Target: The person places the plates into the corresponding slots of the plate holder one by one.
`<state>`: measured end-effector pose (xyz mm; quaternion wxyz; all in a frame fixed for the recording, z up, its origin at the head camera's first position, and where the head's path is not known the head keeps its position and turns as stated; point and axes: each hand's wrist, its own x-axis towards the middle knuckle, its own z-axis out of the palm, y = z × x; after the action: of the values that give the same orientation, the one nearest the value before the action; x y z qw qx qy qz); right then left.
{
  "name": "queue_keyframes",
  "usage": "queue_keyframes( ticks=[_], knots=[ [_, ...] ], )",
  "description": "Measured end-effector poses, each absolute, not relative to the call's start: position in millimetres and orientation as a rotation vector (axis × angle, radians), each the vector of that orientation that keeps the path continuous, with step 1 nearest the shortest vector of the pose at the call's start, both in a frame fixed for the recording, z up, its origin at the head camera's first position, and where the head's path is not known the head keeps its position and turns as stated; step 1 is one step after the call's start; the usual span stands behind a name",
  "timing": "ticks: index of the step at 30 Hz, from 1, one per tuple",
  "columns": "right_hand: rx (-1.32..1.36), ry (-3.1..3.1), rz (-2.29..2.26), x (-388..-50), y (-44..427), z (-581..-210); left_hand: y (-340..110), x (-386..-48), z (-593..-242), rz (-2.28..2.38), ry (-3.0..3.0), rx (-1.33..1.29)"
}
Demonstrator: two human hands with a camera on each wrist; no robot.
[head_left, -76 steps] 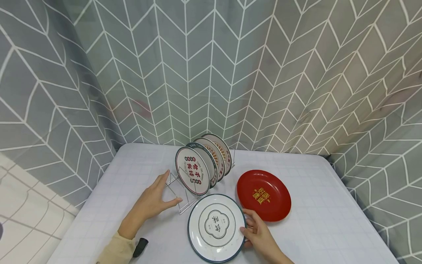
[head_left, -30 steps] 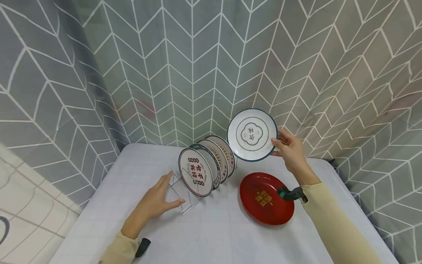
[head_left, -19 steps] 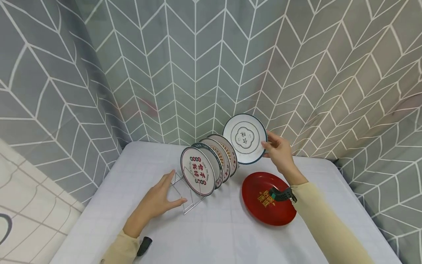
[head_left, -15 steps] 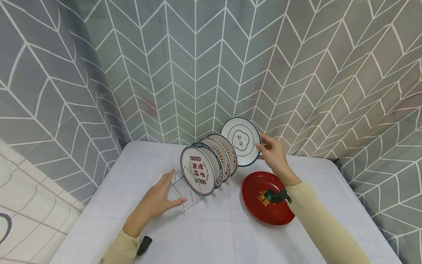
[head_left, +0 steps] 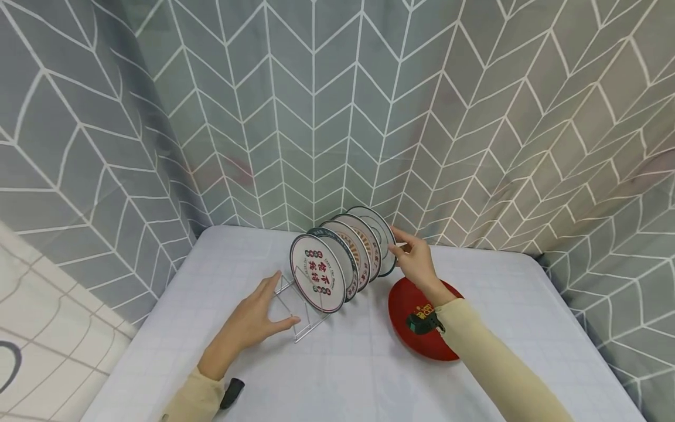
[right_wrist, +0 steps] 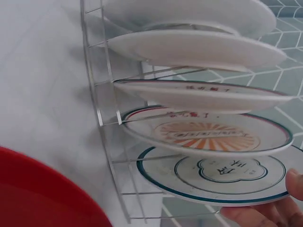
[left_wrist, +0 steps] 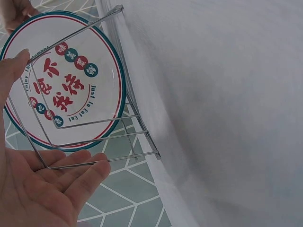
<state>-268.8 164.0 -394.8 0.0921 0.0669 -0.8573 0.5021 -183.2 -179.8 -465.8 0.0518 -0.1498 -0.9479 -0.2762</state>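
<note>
Plate (right_wrist: 232, 176) is pinched by its rim in your right hand (head_left: 416, 259), reaching left of that grip into the rack (left_wrist: 147, 132), so ease it squarely, clear of the next plate (right_wrist: 208, 136), while your left hand (head_left: 253, 313), thumb spread from fingers, steadies the frame.
</note>
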Motion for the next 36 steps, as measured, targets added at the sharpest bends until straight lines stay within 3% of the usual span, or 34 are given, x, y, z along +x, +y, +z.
queue_keyframes(
  ticks=[14, 26, 36],
  knots=[
    [0.172, -2.487, 1.763, -283.8, 178.4, -399.1, -179.2, -189.0, -456.6, -0.817, -2.856, -0.484],
    [0.189, -2.550, 1.730, -295.0, 169.8, -400.9, -176.7, -190.2, -454.9, -0.827, -2.856, -0.485],
    [0.298, -2.494, 1.756, -265.8, 203.6, -385.3, -178.9, -185.3, -464.1, -0.818, -2.886, -0.454]
  ],
)
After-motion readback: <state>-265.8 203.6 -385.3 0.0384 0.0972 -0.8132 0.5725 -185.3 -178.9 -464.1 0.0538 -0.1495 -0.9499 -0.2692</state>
